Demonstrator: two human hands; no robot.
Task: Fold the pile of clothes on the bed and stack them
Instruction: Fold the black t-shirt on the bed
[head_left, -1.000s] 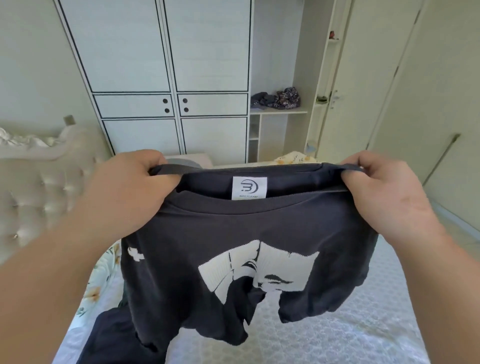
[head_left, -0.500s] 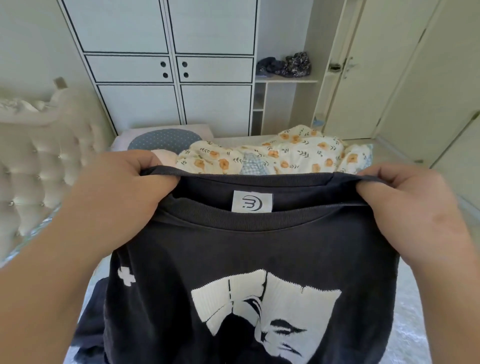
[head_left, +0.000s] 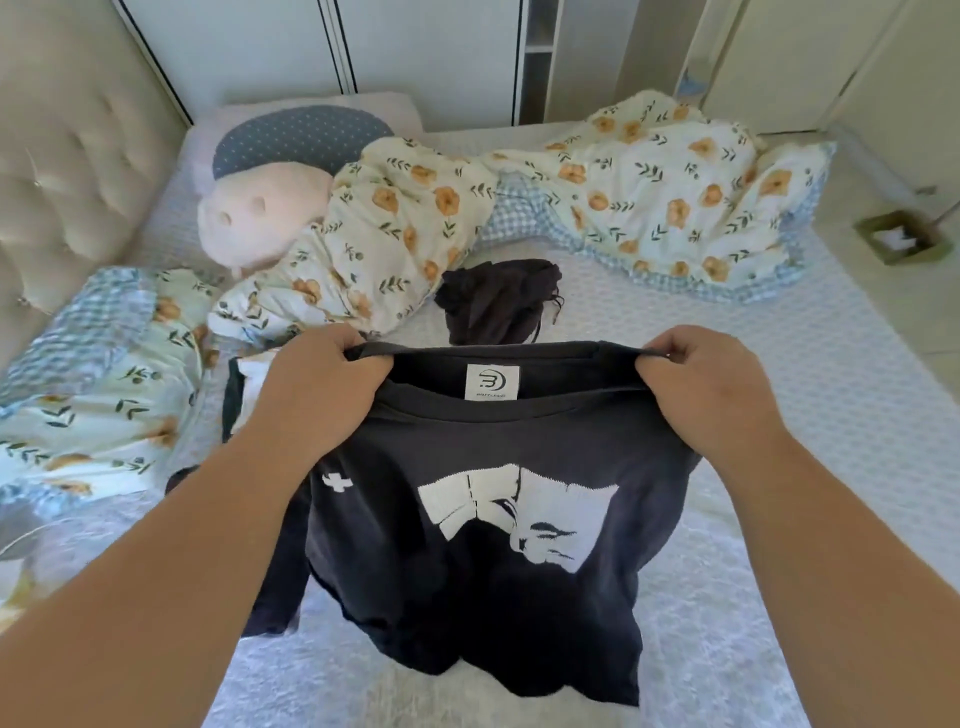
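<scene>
Head view shows my left hand (head_left: 317, 387) and my right hand (head_left: 711, 387) each pinching a shoulder of the dark navy cotton T-shirt with a white picture (head_left: 483, 499); it hangs over the near middle of the pale quilted bed (head_left: 831, 415); if I lay it down fast, the bottom could bunch up and fold crooked; a dark crumpled cloth (head_left: 498, 301) lies farther off, and I cannot tell what it is; the shirt hides some dark cloth on its left.

Bright, even daylight with soft shadows; wide-angle bending curves the white wardrobe doors (head_left: 415, 52), and the edges blur slightly.
</scene>
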